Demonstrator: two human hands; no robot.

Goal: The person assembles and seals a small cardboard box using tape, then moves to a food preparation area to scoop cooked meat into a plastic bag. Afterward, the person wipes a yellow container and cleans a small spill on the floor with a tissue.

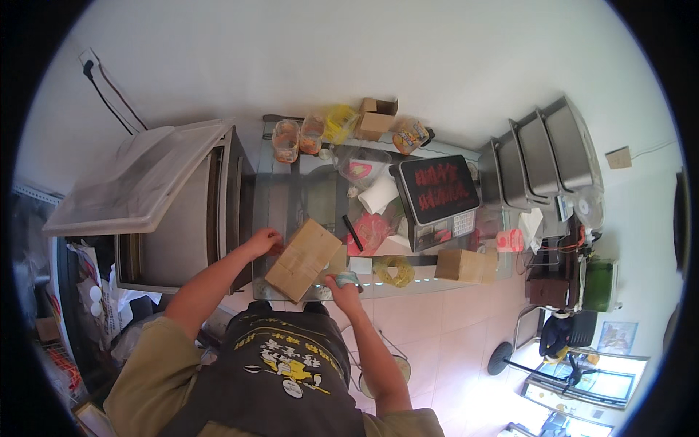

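A closed cardboard box (pixel 303 260) lies at a slant on the glass-topped table (pixel 426 273) before me, near its front edge. My left hand (pixel 265 242) is at the box's upper left side with its fingers curled. Whether it touches the box or pinches something I cannot tell. Beyond the box's right side, my right hand (pixel 345 292) grips a roll of tape (pixel 348 279), pale green and white, at the table's front edge.
A digital scale (pixel 441 191) stands at the right, with a second cardboard box (pixel 467 266) in front. A black marker pen (pixel 353 232), a yellow tape roll (pixel 394 271) and a white paper roll (pixel 379 195) lie between. Steel pans (pixel 546 153) stand far right; a lidded steel cabinet (pixel 180 218) stands left.
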